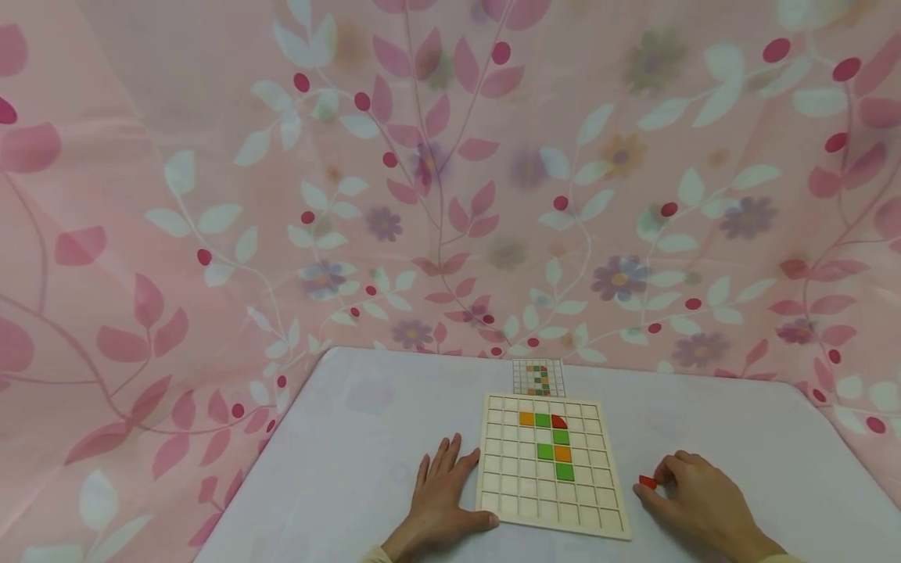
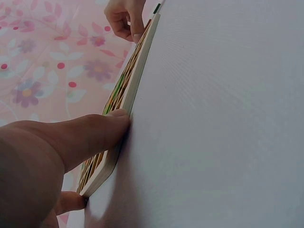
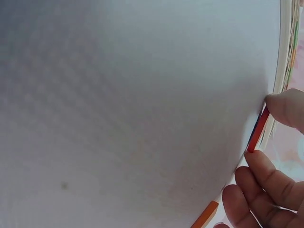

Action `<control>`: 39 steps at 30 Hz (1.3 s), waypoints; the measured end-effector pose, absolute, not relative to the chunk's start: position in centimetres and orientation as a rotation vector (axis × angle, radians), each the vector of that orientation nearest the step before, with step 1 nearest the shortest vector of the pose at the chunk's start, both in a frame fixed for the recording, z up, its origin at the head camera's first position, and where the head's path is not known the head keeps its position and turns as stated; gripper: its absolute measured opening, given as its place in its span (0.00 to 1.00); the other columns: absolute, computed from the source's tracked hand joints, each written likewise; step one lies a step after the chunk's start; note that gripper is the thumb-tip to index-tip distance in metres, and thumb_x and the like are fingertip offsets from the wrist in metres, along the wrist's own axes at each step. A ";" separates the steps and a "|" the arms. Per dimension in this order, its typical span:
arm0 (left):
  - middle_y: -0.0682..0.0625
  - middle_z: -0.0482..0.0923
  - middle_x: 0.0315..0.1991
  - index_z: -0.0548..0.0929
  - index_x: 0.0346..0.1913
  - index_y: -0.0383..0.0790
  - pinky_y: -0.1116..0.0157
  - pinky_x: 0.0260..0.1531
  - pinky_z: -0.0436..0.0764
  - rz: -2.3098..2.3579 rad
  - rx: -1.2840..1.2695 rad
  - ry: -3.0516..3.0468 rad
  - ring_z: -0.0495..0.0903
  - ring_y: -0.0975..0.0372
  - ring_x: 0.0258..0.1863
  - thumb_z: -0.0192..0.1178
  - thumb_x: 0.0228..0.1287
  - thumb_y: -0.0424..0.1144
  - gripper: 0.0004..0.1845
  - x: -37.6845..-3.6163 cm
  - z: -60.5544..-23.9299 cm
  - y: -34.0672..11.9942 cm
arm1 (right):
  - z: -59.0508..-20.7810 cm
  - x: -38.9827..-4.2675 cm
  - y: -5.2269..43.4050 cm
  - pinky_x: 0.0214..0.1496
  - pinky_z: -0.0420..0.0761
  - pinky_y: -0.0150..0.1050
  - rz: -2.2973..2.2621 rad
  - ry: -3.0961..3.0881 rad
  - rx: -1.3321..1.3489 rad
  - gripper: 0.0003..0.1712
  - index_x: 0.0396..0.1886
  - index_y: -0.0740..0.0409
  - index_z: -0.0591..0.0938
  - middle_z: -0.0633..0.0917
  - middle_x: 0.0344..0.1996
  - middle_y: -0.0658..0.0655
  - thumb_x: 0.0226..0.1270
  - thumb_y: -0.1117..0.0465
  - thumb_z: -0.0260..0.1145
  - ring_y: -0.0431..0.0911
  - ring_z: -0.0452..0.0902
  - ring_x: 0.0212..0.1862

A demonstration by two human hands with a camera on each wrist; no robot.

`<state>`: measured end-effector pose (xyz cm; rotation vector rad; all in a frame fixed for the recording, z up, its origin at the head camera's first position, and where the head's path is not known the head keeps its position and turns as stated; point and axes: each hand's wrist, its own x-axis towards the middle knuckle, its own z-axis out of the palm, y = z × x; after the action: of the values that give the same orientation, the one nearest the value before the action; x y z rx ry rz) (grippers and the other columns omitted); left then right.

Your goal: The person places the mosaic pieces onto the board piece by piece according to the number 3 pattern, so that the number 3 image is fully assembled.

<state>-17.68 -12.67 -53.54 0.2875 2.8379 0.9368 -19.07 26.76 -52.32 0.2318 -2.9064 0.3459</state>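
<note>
A pale wooden grid board point(image 1: 514, 500) lies on the white table, bearing several flat orange, green and red tiles in its upper middle cells. The red tile point(image 1: 559, 422) on it has one rounded corner. My left hand point(image 1: 445, 491) rests at the board's left side with fingers spread, thumb at the near left corner. To the right of the board, my right hand point(image 1: 704, 500) pinches another red tile point(image 1: 647, 482) between thumb and forefinger, low over the table. In the right wrist view that tile shows edge-on, and an orange tile point(image 3: 205, 216) lies near the other fingertips.
Behind the board lies a small printed card point(image 1: 519, 377) with a coloured grid pattern. The white tabletop point(image 1: 352, 469) reaches back to a pink curtain point(image 1: 450, 195) with leaves and flowers.
</note>
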 end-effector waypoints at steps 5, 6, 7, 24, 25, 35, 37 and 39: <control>0.43 0.46 0.80 0.67 0.73 0.51 0.37 0.72 0.39 0.935 0.301 2.852 0.42 0.47 0.79 0.72 0.41 0.67 0.54 -17.7 -53.7 -12.7 | -52.1 -19.1 26.7 0.27 0.68 0.37 0.367 -2.917 0.215 0.24 0.22 0.46 0.79 0.71 0.21 0.45 0.50 0.33 0.74 0.40 0.64 0.25; 0.43 0.46 0.80 0.67 0.73 0.51 0.37 0.72 0.39 0.936 0.303 2.852 0.42 0.47 0.79 0.72 0.41 0.67 0.54 -17.7 -53.7 -12.7 | -52.1 -19.2 26.7 0.27 0.69 0.38 0.375 -2.922 0.215 0.24 0.22 0.47 0.80 0.71 0.21 0.45 0.50 0.33 0.73 0.41 0.64 0.26; 0.43 0.46 0.80 0.67 0.73 0.51 0.37 0.72 0.39 0.938 0.303 2.851 0.42 0.47 0.79 0.72 0.41 0.67 0.54 -17.7 -53.7 -12.7 | -52.1 -19.2 26.6 0.27 0.70 0.38 0.379 -2.922 0.210 0.24 0.22 0.47 0.80 0.71 0.21 0.45 0.49 0.33 0.73 0.41 0.64 0.26; 0.43 0.45 0.80 0.66 0.74 0.51 0.37 0.72 0.37 0.954 0.302 2.839 0.40 0.47 0.79 0.71 0.42 0.67 0.54 -17.8 -53.9 -12.8 | -50.5 -19.8 24.1 0.34 0.78 0.43 0.512 -2.933 0.190 0.24 0.26 0.48 0.84 0.79 0.26 0.46 0.50 0.33 0.74 0.42 0.73 0.32; 0.43 0.45 0.80 0.66 0.74 0.51 0.37 0.72 0.37 0.954 0.302 2.838 0.40 0.47 0.79 0.72 0.42 0.67 0.54 -17.8 -53.9 -12.8 | -50.5 -19.8 23.9 0.34 0.78 0.43 0.516 -2.925 0.193 0.23 0.26 0.47 0.84 0.79 0.26 0.46 0.50 0.34 0.74 0.43 0.74 0.33; 0.44 0.46 0.80 0.66 0.74 0.51 0.37 0.72 0.38 0.942 0.307 2.847 0.41 0.48 0.79 0.72 0.42 0.67 0.53 -17.8 -53.8 -12.8 | -50.4 -20.1 21.6 0.34 0.79 0.41 0.542 -2.904 0.261 0.22 0.25 0.43 0.83 0.79 0.28 0.44 0.48 0.33 0.75 0.42 0.75 0.36; 0.43 0.46 0.80 0.66 0.73 0.51 0.37 0.72 0.38 0.939 0.310 2.849 0.41 0.48 0.79 0.72 0.42 0.67 0.53 -17.8 -53.8 -12.8 | -50.3 -20.0 21.0 0.35 0.78 0.41 0.539 -2.920 0.270 0.22 0.25 0.44 0.83 0.79 0.29 0.44 0.47 0.33 0.75 0.42 0.74 0.36; 0.43 0.46 0.80 0.66 0.73 0.51 0.38 0.72 0.38 0.937 0.308 2.846 0.41 0.48 0.79 0.72 0.42 0.67 0.53 -17.7 -53.9 -12.8 | -50.3 -20.0 20.4 0.35 0.78 0.39 0.522 -2.940 0.275 0.22 0.25 0.43 0.83 0.79 0.29 0.44 0.46 0.32 0.75 0.41 0.72 0.35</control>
<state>-17.72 -12.79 -53.86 0.3081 2.8460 0.9369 -20.00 20.42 -50.31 0.2752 -2.9396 0.5217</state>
